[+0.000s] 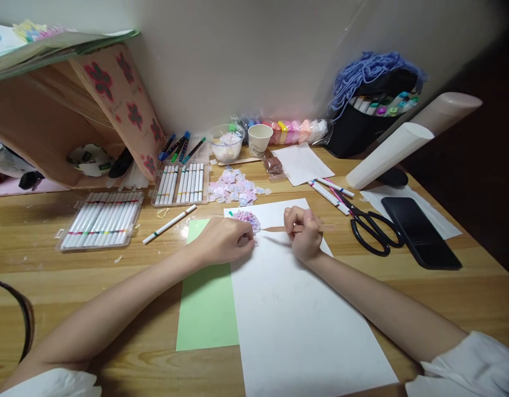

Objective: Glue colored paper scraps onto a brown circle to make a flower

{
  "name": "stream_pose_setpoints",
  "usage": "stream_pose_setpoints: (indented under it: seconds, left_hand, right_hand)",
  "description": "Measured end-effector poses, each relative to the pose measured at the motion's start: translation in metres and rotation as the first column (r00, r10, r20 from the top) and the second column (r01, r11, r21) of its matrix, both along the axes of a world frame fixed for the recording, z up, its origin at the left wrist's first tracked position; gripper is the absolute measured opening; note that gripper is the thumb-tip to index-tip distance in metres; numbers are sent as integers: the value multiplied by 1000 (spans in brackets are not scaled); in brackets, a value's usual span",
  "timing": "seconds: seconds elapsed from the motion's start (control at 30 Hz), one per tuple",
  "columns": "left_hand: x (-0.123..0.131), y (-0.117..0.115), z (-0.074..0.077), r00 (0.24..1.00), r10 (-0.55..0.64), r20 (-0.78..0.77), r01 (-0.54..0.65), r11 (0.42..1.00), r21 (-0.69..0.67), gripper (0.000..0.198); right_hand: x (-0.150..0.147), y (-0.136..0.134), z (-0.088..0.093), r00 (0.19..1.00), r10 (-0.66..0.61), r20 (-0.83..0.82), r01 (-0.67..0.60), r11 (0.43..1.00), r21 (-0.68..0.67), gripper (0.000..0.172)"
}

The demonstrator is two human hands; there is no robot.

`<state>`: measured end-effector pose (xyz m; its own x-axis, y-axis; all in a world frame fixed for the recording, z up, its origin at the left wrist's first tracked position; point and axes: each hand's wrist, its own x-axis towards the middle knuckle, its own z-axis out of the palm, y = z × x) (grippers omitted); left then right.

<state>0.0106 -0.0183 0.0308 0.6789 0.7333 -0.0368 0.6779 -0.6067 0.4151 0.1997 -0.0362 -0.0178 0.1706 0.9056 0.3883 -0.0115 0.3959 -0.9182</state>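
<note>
Holding a wooden stick (275, 228) in a closed right hand (304, 236), a person works at a small cluster of pink and lilac paper bits (247, 219) at the far left corner of a white sheet (296, 320). — Photographer

Where does the other hand sit? — Editor

The left hand (223, 240) lies curled at the near left edge of the cluster with its fingertips down on it. Whether they pinch a bit cannot be told. The stick points left, and its tip stops just beside the cluster. — Photographer

Which step does that look like? — Editor

By the look of it, bits are being set and pressed onto the sheet one at a time, with only a small patch covered so far. A loose pile of paper bits (233, 190) lies farther off on the table (52, 275), just right of a marker case (182, 184). — Photographer

What would a further piece call for? — Editor

Probably a light touch. The stick's tip has to meet one bit only, and the left hand has to steady the patch without dragging the pieces already laid. The white sheet overlaps a green sheet (207, 309) on its left, so a hard push might slide either one. The scissors (368, 226) and a phone (420, 240) lie well apart to the right. — Photographer
</note>
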Motion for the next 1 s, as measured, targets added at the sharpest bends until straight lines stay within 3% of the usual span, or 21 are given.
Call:
stream_pose_setpoints:
  seconds: [0.1,0.47,0.8,1.0]
  left_hand:
    - [-1,-1,0,997,-59,-51,61,997,38,17]
    - [4,-7,-5,971,-91,-222,130,978,163,18]
    - [1,0,6,1000,24,15,-22,995,-95,13]
    - [1,-4,3,990,-66,-123,75,994,74,13]
  right_hand:
    - [1,4,1,998,-54,-26,53,997,-48,57]
    - [0,4,2,999,-47,-13,46,997,-54,57]
    - [0,1,1,1000,8,-6,-8,1000,8,56]
    - [0,1,1,1000,-10,6,10,1000,-13,57]
